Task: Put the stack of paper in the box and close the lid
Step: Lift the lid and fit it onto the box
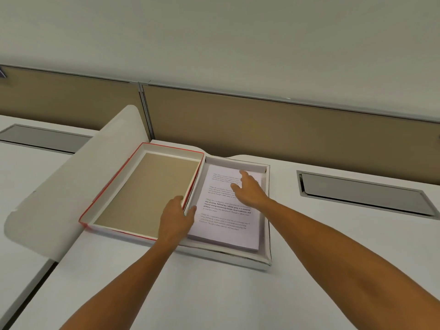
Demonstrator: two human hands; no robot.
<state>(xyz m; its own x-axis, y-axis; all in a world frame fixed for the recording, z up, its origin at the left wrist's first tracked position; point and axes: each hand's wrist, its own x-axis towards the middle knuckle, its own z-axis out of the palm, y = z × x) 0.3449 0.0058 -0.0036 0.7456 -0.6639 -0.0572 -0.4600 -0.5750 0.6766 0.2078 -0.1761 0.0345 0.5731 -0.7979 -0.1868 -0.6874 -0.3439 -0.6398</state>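
Observation:
A shallow white box (267, 248) lies open on the white desk, and a stack of printed paper (228, 222) rests flat inside it. Its lid (142, 189), red-edged with a brown inner panel, lies upturned against the box's left side. My left hand (177, 216) grips the lid's near right wall, fingers over the edge and thumb toward the paper. Over the upper part of the paper, my right hand (248, 190) has its fingers spread and touches the top sheet.
A curved white divider (71, 186) rises on the left between two desks. A tan partition (273, 129) runs along the back. Grey cable hatches sit at the right (364, 194) and far left (45, 138).

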